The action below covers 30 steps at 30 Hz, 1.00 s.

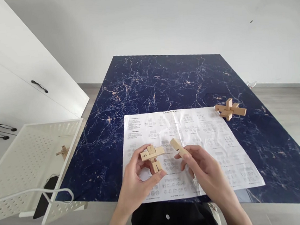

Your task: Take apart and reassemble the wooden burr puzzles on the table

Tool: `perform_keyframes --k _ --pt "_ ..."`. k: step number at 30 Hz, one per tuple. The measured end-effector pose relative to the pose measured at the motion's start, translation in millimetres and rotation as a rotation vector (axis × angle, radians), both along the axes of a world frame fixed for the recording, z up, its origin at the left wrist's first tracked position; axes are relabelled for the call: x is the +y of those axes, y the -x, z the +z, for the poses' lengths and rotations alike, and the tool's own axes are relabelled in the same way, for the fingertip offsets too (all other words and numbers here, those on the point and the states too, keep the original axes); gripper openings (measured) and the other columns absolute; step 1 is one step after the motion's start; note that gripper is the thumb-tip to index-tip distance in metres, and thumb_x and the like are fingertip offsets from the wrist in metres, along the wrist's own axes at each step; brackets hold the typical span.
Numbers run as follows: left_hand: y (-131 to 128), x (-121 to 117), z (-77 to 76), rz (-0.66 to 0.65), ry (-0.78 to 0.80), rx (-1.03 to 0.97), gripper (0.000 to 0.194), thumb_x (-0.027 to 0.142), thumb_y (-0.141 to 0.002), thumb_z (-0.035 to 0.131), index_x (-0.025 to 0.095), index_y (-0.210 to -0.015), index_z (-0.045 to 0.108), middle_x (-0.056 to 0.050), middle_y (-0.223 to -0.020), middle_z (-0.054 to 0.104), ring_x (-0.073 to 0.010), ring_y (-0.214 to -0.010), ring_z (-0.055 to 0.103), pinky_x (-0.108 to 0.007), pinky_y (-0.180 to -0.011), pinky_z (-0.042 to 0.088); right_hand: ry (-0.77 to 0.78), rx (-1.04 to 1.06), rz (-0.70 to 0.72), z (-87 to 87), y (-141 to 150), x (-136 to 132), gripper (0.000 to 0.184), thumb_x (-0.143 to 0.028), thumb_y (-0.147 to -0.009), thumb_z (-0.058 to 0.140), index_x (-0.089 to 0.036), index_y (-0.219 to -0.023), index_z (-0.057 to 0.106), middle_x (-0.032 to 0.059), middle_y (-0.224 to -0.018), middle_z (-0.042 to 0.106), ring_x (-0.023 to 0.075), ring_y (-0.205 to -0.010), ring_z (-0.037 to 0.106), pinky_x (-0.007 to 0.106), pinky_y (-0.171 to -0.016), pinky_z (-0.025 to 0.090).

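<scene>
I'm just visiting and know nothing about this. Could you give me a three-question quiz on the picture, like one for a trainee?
1. True or false: the left hand holds joined wooden puzzle pieces.
2. Where on the blue marbled table does the untouched wooden puzzle sit?
A) At the far-right corner of the printed sheet
B) At the sheet's near-left corner
C) At the sheet's center
3. What is the right hand holding?

Key:
1. True
2. A
3. A slim wooden puzzle piece
</scene>
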<state>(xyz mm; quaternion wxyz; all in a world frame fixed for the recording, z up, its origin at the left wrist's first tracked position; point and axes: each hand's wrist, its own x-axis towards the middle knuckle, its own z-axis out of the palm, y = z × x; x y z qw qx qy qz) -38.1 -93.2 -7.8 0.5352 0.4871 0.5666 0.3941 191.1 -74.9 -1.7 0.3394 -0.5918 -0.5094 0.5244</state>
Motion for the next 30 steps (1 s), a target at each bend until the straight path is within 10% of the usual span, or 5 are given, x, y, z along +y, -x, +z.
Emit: perform_keyframes --k 16,23,30 --pt "-2 0 1.6 0.000 -0.023 0.007 0.073 0.047 -0.088 0.088 0.028 -0.149 0.054 -0.007 -0.115 0.077 -0.0259 -0.099 0.076 -0.042 -0.093 0.066 0.418 0.645 0.051 10.0 7 -13 0.073 -0.057 -0.100 0.072 -0.024 -0.162 0.052 0.0014 -0.079 0.072 0.0144 -0.054 0.059 0.028 -0.054 0.043" --pt "-2 -2 3.6 0.023 -0.005 -0.015 0.075 0.045 -0.084 0.091 0.027 -0.148 0.057 -0.008 -0.120 0.078 -0.0258 -0.101 0.076 -0.041 -0.097 0.065 0.062 0.350 0.186 10.0 1 -4 0.048 -0.053 -0.107 0.066 -0.028 -0.148 0.061 0.0136 -0.132 0.073 0.0203 -0.084 0.073 0.033 -0.067 0.057" --pt "-8 -5 11.4 0.101 0.030 -0.071 0.072 0.043 -0.079 0.094 0.027 -0.142 0.062 -0.005 -0.112 0.078 -0.0250 -0.101 0.075 -0.038 -0.099 0.063 -0.056 0.127 0.224 -4.6 23 -13 0.036 -0.054 -0.115 0.045 -0.024 -0.123 0.063 0.0072 -0.103 0.076 0.0176 -0.072 0.066 0.031 -0.066 0.054"
